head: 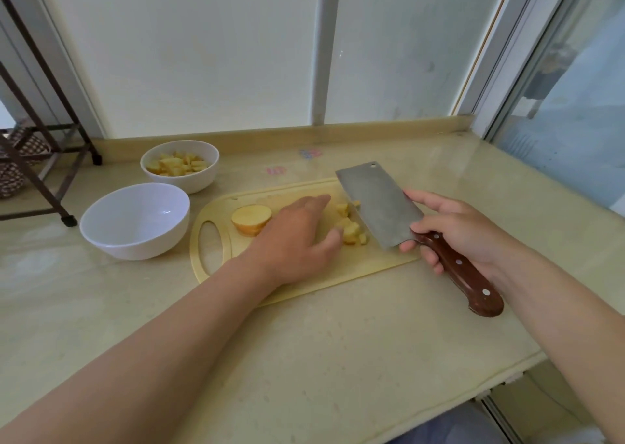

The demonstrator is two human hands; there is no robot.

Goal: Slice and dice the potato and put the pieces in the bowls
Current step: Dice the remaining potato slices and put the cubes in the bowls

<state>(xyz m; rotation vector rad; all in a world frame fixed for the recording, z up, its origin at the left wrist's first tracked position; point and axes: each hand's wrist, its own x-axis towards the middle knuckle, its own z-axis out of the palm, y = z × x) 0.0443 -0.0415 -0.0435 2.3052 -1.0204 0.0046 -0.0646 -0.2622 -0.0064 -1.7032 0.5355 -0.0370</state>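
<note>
A pale yellow cutting board (304, 281) lies on the counter. On it sit a potato half (251, 219), cut face up, and a small heap of diced potato pieces (351, 229). My left hand (297, 237) lies over the board with loosely spread fingers, its fingertips touching the diced pieces. My right hand (460, 230) grips a cleaver (378, 203) by its brown wooden handle, the blade tilted with its edge against the dice. The far white bowl (199, 181) holds potato cubes. The nearer white bowl (135, 220) has nothing in it.
The beige stone counter (338, 342) ends at a front edge lower right. A dark metal rack leg (67, 219) stands at the left beside the nearer bowl. Frosted panels form the back wall, with a window on the right.
</note>
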